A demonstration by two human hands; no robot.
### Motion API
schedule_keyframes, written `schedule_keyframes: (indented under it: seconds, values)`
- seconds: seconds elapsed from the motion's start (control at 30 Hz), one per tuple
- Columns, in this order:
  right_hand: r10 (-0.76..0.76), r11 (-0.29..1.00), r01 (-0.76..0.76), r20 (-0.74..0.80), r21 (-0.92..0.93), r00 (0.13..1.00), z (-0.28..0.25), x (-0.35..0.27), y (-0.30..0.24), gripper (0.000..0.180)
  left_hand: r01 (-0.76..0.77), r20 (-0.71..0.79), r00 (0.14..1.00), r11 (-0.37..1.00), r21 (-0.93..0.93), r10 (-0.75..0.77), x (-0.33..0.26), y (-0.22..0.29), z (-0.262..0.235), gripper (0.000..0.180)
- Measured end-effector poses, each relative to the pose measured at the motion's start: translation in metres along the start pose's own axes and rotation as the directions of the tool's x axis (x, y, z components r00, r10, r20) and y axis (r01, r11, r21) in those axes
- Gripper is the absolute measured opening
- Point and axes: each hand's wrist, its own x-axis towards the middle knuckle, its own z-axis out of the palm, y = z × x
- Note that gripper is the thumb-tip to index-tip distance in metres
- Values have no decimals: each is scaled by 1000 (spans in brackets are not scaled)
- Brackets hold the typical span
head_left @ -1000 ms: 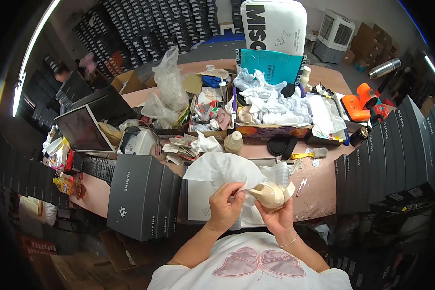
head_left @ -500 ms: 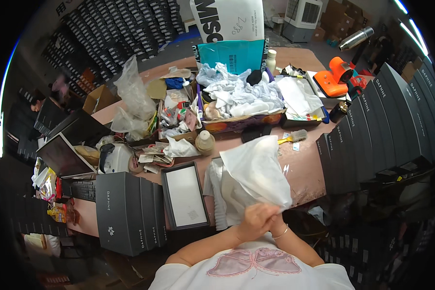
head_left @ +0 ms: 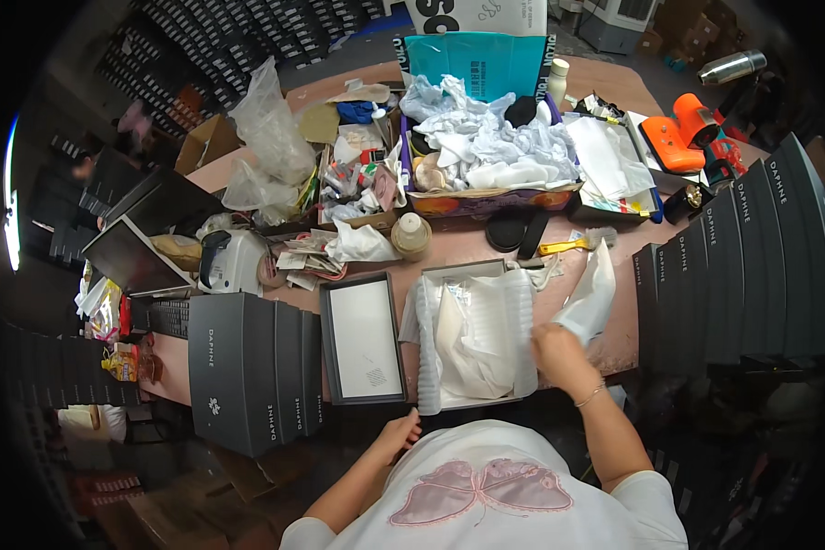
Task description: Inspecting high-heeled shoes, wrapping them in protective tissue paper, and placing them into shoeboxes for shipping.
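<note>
A shoebox (head_left: pixel 465 270) lined with ribbed white foam sheet (head_left: pixel 522 321) stands on the pink table in front of me. Crumpled white paper (head_left: pixel 475 353) lies inside it. To the right of the box my right hand (head_left: pixel 559 356) is closed on a thin white wrapping sheet (head_left: pixel 588 295), which rises narrow and folded above the fist. My left hand (head_left: pixel 399 434) is low at the box's near left corner, fingers stretched toward it; whether they touch is unclear. A dark-rimmed box lid (head_left: pixel 365 339) with a white inside lies left of the box.
Dark shoeboxes stand at the left (head_left: pixel 238 367) and in a long row at the right (head_left: pixel 738 266). Behind are a carton of crumpled paper (head_left: pixel 486 137), a beige bottle (head_left: pixel 411 236), a yellow-handled brush (head_left: pixel 564 246) and an orange device (head_left: pixel 678 137).
My hands, together over the box before, have parted. The right carried the white sheet right, the left dropped to the near left corner. The foam-lined box is uncovered. The view has shifted.
</note>
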Motion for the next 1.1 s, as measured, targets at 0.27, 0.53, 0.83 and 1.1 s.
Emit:
schedule_keyframes:
  seconds: [0.27, 0.53, 0.83, 1.1]
  values:
    - [4, 988, -14, 64, 153, 998, 149, 14, -56, 42, -323, -241, 945, 509, -798, 223, 32, 36, 45, 18]
    - [-150, 952, 156, -41, 262, 988, 162, 3, -52, 34, -823, 98, 279, 186, 537, 955, -2, 100, 53, 16]
    - [-55, 933, -111, -439, -344, 897, 20, 5, 1, 35, -592, 78, 431, 216, 777, 899, 42, 145, 54, 43]
    - [302, 953, -272, -505, 135, 809, -27, -30, 77, 17, -196, 278, 740, -200, 960, 613, 119, 157, 104, 81]
